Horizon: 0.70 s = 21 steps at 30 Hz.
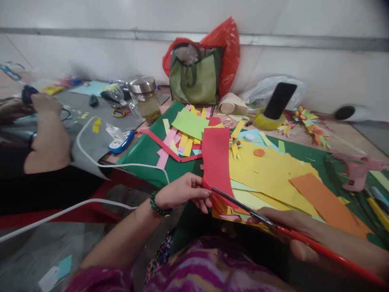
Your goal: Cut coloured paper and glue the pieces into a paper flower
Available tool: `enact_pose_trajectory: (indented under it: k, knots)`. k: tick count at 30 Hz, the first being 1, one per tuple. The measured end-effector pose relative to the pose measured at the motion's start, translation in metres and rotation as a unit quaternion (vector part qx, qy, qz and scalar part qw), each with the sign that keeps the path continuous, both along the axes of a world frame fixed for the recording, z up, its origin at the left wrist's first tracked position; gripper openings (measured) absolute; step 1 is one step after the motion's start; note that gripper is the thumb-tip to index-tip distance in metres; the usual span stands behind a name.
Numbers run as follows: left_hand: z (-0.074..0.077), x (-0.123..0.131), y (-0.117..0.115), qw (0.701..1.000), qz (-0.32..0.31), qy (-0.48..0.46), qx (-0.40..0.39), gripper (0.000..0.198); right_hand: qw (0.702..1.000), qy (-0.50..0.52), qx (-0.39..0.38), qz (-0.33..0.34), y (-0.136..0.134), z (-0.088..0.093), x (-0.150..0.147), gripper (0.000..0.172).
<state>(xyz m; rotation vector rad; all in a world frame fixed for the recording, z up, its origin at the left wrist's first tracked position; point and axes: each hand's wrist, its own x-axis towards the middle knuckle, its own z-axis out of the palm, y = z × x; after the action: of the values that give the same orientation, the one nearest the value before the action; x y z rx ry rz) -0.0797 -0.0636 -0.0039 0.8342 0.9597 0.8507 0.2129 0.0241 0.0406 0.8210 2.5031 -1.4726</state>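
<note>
A strip of red paper [216, 158] stands over the table's near edge, pinched at its lower left side by my left hand [197, 194], which wears a dark green bead bracelet. My right hand [291, 227] holds a pair of scissors [291, 234] with red handles. Their long metal blades reach left across the bottom of the red paper, close to my left fingertips. Beneath and beside the paper lie yellow sheets [273, 170] and an orange sheet [326, 202]. Left of it, a light green sheet [190, 123] rests on cut paper strips [185, 146].
A pink glue gun [358, 170] lies at the right. Behind are a phone [280, 100] on a yellow tape roll [269, 120], a green bag [194, 79] and a glass jar [146, 101]. A white cable [133, 165] crosses the left, where another person's arm [50, 129] works.
</note>
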Motion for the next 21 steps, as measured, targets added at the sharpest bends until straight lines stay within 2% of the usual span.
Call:
enact_pose_trajectory:
  k: [4, 9, 12, 17, 21]
  knots:
    - [0.004, 0.0, 0.001, 1.0, -0.015, -0.005, -0.009, 0.039, 0.999, -0.014, -0.029, -0.015, -0.003, 0.01, -0.009, 0.078]
    - [0.005, 0.0, 0.001, 1.0, -0.01, 0.001, -0.027, 0.04, 0.997, -0.06, -0.035, 0.023, -0.002, 0.022, -0.022, 0.064]
    - [0.004, -0.001, 0.001, 0.999, -0.01, 0.007, -0.031, 0.04, 0.997, -0.062, -0.027, 0.023, -0.001, 0.021, -0.026, 0.062]
    - [0.006, 0.0, 0.0, 0.999, -0.015, 0.014, -0.033, 0.036, 0.999, -0.035, -0.023, 0.023, 0.001, 0.016, -0.024, 0.073]
    - [0.008, 0.002, 0.0, 0.999, -0.02, 0.011, -0.039, 0.036, 0.999, -0.042, -0.005, 0.017, 0.003, 0.015, -0.022, 0.07]
